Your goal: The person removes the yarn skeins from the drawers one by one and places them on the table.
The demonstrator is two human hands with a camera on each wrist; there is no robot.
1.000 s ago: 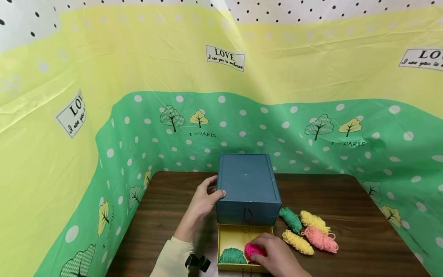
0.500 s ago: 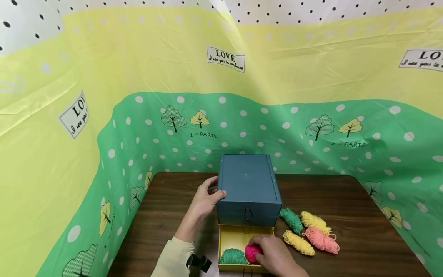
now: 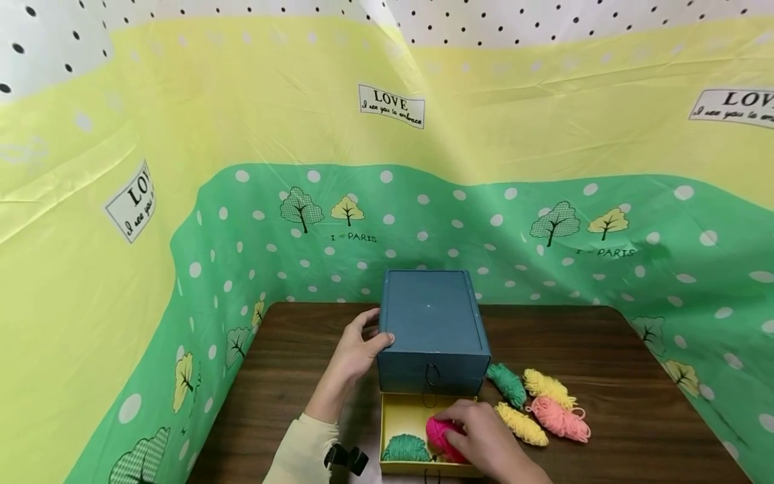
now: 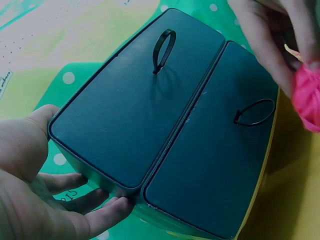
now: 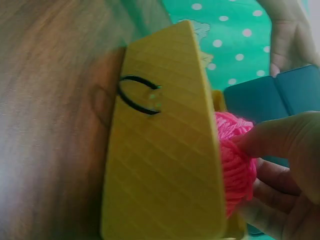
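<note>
Pink, rounded yarn skein point(image 5: 237, 170) pinched by right hand point(image 3: 486, 433).

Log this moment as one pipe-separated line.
left hand: holds blue drawer unit | right hand: pinches pink yarn inside yellow drawer | teal yarn: also inside | table: green skein, coral skein, two yellow skeins

Left hand point(image 3: 355, 349): thumb extended, set well apart from the fingers point(image 4: 111, 216), which are spread and slightly bent. Left forearm point(image 3: 325, 402) slants up and rightward in head view. Right hand point(image 3: 484, 433): back turned up, thumb opposed to bent fingers in a pinching grip. Right wrist point(image 3: 525, 472) sits at lower edge. Hands well apart, left farther forward.
</note>
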